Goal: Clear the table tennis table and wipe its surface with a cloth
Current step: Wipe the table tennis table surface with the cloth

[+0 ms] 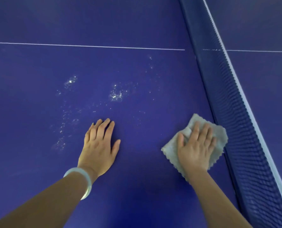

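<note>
The blue table tennis table [137, 71] fills the view. My right hand [195, 147] lies flat with straight fingers on a folded grey cloth [219, 135], pressing it onto the surface close to the net. My left hand [99, 145] rests palm down on the bare table, fingers straight, a pale bangle on its wrist. Patches of small wet droplets [115, 94] glisten on the surface beyond and to the left of my left hand.
The dark blue net [232, 112] with its white top band runs diagonally along the right side, just right of the cloth. A thin white centre line [87, 46] crosses the table farther away. The other half of the table lies beyond the net.
</note>
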`<state>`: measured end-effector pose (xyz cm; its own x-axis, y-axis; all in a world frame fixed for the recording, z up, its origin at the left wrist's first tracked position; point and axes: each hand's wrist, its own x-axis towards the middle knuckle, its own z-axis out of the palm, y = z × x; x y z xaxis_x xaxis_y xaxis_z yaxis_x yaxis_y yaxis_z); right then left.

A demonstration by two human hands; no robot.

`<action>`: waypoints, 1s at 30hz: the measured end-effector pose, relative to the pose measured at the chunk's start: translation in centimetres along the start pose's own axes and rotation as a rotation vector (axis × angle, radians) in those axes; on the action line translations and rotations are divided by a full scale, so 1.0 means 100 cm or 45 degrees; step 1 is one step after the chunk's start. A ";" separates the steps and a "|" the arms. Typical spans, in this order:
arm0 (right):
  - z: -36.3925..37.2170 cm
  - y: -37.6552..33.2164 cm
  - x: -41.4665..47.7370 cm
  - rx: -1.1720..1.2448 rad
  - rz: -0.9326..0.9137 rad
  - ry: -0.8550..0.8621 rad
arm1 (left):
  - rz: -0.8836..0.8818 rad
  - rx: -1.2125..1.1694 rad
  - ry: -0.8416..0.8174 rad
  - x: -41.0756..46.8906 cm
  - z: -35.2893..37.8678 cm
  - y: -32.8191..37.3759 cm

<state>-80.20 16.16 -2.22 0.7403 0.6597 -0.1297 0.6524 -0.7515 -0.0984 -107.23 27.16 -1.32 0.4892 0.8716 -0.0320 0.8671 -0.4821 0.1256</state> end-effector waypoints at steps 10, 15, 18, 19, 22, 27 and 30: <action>-0.001 -0.066 0.041 -0.035 -0.843 -0.049 | -0.002 0.033 -0.013 0.003 -0.002 0.001; -0.012 -0.004 0.095 -0.049 -0.289 0.055 | -0.027 0.015 -0.041 0.002 0.001 0.000; -0.017 -0.048 0.140 -0.011 -0.267 -0.001 | -0.002 0.029 -0.022 0.003 0.002 -0.001; -0.017 -0.067 0.147 -0.029 -0.371 -0.032 | 0.000 0.032 -0.025 0.002 0.002 -0.001; -0.015 -0.091 0.144 -0.113 -0.804 -0.062 | 0.000 0.031 -0.040 0.004 0.003 -0.001; -0.013 -0.075 0.144 -0.161 -0.896 -0.036 | -0.009 0.020 -0.017 0.006 -0.002 0.003; -0.013 -0.078 0.144 -0.148 -0.912 -0.039 | 0.004 -0.017 0.042 0.027 -0.010 0.016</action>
<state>-74.47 31.55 -2.05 0.1208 0.9876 -0.1004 0.9897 -0.1276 -0.0645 -104.61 28.86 -0.17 0.4883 0.8727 0.0014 0.8642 -0.4837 0.1386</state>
